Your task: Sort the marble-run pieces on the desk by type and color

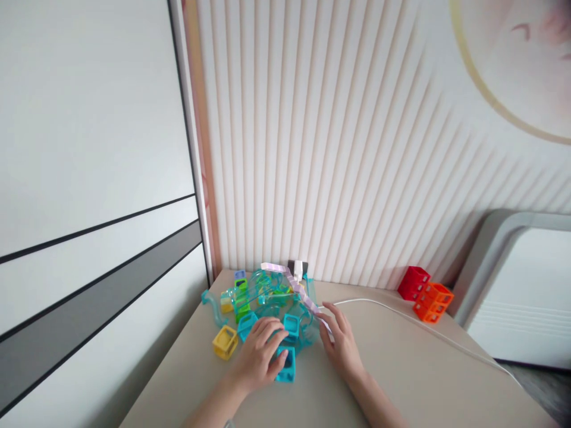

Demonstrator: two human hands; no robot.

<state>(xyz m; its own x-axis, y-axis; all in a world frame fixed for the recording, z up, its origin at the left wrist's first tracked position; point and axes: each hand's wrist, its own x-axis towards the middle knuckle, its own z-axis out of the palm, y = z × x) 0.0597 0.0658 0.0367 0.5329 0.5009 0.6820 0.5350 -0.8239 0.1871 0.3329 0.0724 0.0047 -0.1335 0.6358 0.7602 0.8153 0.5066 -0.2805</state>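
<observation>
A pile of translucent teal plastic pieces [263, 288] lies on the table, with coloured open-sided cubes among and around it. My left hand [261, 353] is over the front of the pile, fingers apart and slightly bent. Its thumb is beside a blue cube [288, 371]; a second blue cube [291, 326] is just beyond its fingertips, and another blue cube [247, 325] lies behind its knuckles. Across the pile runs a lilac segmented strip [300, 290]. Its near end is between the thumb and fingers of my right hand [341, 342].
A yellow cube [225, 342] and a curved teal piece [215, 309] lie at the left. Red cubes [413, 282] and orange cubes [432, 302] stand at the right. A white cable [401, 315] crosses the table from a white plug [298, 270] near the ribbed wall [312, 148].
</observation>
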